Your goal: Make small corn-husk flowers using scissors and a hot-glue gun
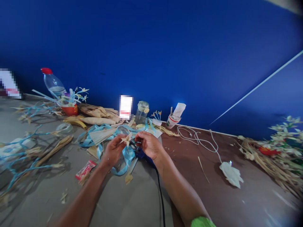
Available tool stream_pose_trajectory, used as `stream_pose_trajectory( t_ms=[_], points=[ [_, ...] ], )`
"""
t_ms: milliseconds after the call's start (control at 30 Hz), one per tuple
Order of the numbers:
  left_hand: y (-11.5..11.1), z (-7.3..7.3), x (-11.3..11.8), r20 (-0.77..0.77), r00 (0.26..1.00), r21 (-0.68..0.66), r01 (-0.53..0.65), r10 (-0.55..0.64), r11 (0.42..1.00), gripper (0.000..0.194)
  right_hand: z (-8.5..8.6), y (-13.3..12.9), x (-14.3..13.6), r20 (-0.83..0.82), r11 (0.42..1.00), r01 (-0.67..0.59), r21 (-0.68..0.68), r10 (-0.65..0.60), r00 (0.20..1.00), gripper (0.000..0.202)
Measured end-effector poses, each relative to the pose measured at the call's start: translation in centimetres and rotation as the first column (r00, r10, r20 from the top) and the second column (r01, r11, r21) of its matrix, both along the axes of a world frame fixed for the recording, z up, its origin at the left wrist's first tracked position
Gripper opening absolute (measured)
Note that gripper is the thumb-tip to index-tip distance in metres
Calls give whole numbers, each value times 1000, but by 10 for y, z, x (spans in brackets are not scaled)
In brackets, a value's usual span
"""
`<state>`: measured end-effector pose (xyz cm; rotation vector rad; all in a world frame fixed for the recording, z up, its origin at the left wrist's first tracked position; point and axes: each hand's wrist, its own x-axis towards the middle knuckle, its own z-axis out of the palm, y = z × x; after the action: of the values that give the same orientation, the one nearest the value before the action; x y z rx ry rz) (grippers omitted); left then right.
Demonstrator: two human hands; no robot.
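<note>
My left hand (113, 150) is closed, its fingertips pinching a small pale star-shaped flower (127, 139) that looks made of dried husk. Just right of the flower, my right hand (149, 143) is closed with thumb and fingers drawn together. Whatever those fingers hold, if anything, is too small to make out. Under the right hand lies a dark blue tool (145, 156), partly hidden, with a black cord (161, 192) running toward me. Light blue ribbon (129, 156) loops on the table beneath both hands.
Dried husks (99, 113) lie along the blue wall, near a red cup (70, 109), a bottle (53, 82) and a lidded jar (142, 112). Blue-stemmed flower branches (30, 170) spread at left. A white cable (203, 140) and a husk bundle (262, 160) are at right.
</note>
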<state>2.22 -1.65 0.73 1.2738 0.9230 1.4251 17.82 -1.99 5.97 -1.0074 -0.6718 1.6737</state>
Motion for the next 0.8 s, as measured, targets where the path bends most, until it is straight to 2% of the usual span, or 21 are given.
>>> stream_pose_trajectory(
  t_ms=[267,400,567,800],
  points=[
    [4,-4,-4,-102,994,74,-17,25,997,15,6,-9,-8,98,999,-13,52,8,995,20],
    [3,-3,-4,-110,993,118,-20,33,993,12,8,-10,-11,173,995,-37,88,21,985,20],
    [3,-5,-4,-124,992,155,2,17,988,10,7,-10,-13,262,991,-15,130,-20,965,19],
    [1,-2,-1,-35,999,83,22,-19,996,9,-4,-5,-11,114,995,-96,6,95,989,17]
  ],
)
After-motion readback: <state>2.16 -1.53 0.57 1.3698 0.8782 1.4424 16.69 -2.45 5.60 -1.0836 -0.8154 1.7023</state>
